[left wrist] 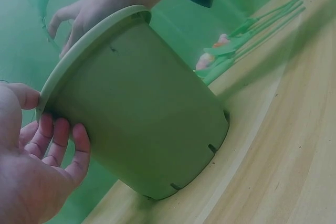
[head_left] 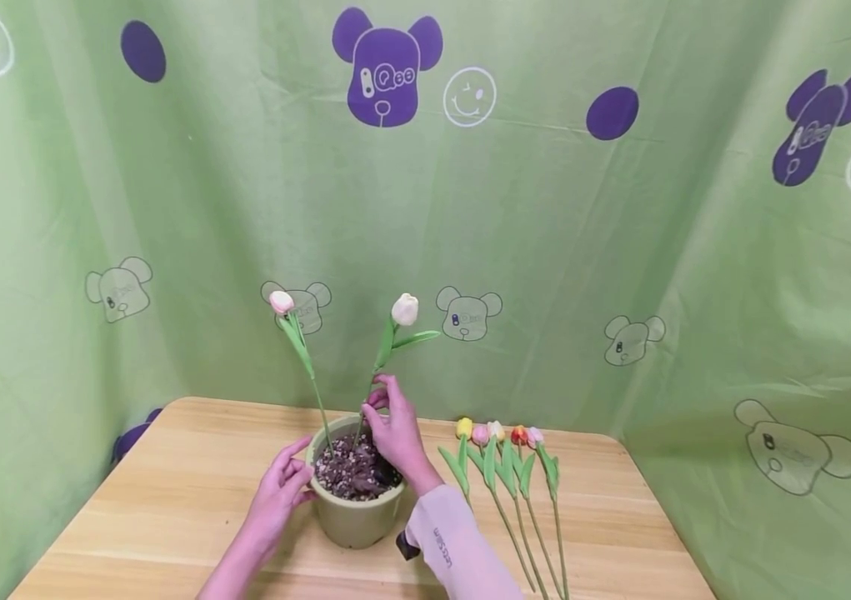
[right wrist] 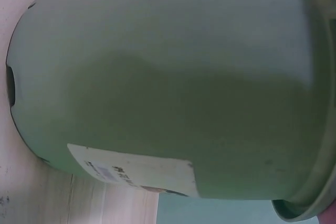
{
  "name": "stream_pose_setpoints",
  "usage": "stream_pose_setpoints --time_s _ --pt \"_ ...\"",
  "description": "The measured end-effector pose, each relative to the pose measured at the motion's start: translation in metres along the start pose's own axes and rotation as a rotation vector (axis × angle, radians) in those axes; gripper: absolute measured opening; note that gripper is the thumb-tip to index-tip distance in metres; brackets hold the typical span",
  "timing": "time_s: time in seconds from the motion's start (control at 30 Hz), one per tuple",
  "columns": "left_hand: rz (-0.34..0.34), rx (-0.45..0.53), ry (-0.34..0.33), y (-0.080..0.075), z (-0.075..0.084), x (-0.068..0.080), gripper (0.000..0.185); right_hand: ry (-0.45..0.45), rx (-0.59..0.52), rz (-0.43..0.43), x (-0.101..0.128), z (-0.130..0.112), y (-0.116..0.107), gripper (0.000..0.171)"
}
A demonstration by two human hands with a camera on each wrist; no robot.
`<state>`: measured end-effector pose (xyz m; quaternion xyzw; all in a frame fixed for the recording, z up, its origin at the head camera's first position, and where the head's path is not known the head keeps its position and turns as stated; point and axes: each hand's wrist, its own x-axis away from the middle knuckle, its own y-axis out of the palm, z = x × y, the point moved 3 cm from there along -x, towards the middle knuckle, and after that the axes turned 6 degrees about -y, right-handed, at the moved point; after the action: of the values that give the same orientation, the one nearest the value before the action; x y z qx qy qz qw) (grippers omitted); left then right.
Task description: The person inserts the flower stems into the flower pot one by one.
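Observation:
A light green pot filled with pebbly soil stands on the wooden table. Two artificial tulips rise from it: a pink one leaning left and a white one leaning right. My right hand reaches over the pot and pinches the white tulip's stem low down. My left hand steadies the pot's left rim, fingers against its wall. The right wrist view shows only the pot's side with a white label.
Several spare tulips, yellow, pink, orange and white, lie in a row on the table right of the pot, stems toward me. A green printed cloth hangs behind and at both sides. The table's front edge is close.

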<state>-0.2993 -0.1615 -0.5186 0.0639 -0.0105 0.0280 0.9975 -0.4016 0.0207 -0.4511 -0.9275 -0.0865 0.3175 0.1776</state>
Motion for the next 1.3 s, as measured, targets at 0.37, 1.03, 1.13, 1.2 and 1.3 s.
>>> stream_pose_setpoints --time_s 0.37,1.03,1.13,1.2,1.3 --pt "-0.001 0.006 0.005 0.000 -0.001 -0.002 0.057 -0.011 0.015 -0.060 -0.003 -0.002 0.004 0.041" --pt "0.004 0.000 0.016 -0.001 -0.002 -0.002 0.058 -0.032 0.173 -0.170 -0.006 0.002 0.012 0.040" --pt "0.004 0.000 0.017 -0.001 -0.003 -0.002 0.057 -0.034 0.193 -0.197 -0.005 0.003 0.014 0.041" --pt "0.003 0.000 0.023 -0.001 -0.004 -0.001 0.057 -0.031 0.197 -0.207 -0.005 0.004 0.015 0.041" --pt "0.002 0.009 0.026 -0.001 -0.003 0.000 0.057 -0.022 0.208 -0.216 -0.006 0.005 0.015 0.042"
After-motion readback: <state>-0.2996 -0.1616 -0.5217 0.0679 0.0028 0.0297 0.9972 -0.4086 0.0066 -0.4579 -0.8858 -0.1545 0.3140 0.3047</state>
